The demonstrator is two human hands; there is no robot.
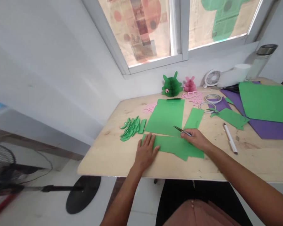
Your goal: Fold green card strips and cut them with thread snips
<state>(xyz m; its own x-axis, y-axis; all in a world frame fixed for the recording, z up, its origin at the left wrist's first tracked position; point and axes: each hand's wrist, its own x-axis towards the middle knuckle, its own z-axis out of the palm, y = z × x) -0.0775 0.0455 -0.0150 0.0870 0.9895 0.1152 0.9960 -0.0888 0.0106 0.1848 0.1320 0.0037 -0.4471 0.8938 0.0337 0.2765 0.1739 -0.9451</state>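
Note:
My left hand lies flat with its fingers apart, touching the left end of a green paper strip near the table's front. My right hand is closed around a slim pointed tool with dark prong-like tips and a pale grey handle; whether it is scissors or tweezers I cannot tell. Its tips point left, over the gap by a larger green sheet. A narrower green piece lies just beyond my right hand. Left of the sheet, curved green cutouts are piled beside a small green rectangle.
Behind the sheet stand a green paper figure and a pink one. Pink cutouts, tape rolls, a small white fan and a white marker sit rightward. Green and purple sheets overlap at right.

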